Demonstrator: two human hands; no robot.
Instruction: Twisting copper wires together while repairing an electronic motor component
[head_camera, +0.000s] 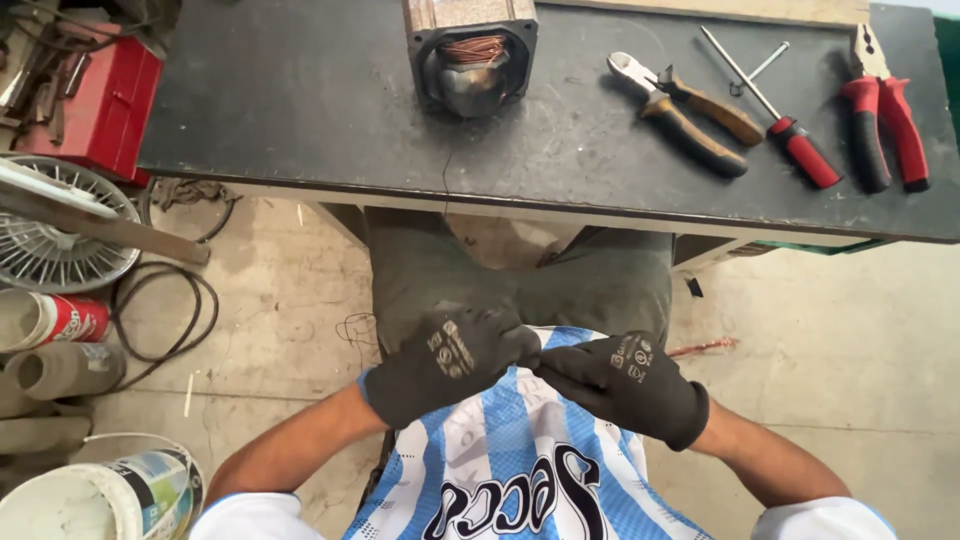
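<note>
- The left hand (450, 362) and the right hand (625, 385), both in dark work gloves, meet fingertip to fingertip just above the person's lap, in front of a blue-and-white striped shirt.
- Both hands are curled, fingers pinched together where they touch; whether anything sits between them I cannot tell.
- Ahead of the hands, on the dark tabletop (300, 110), a motor stator (470, 55) with copper windings stands near the far edge.
- Right of it lie brown-handled cutters (685, 112), a red-handled screwdriver (780, 120) and red-handled pliers (885, 110).
- On the floor to the left sit a red toolbox (100, 100), a fan guard (55, 240), a black cable loop (165, 310) and a white bucket (100, 495).
</note>
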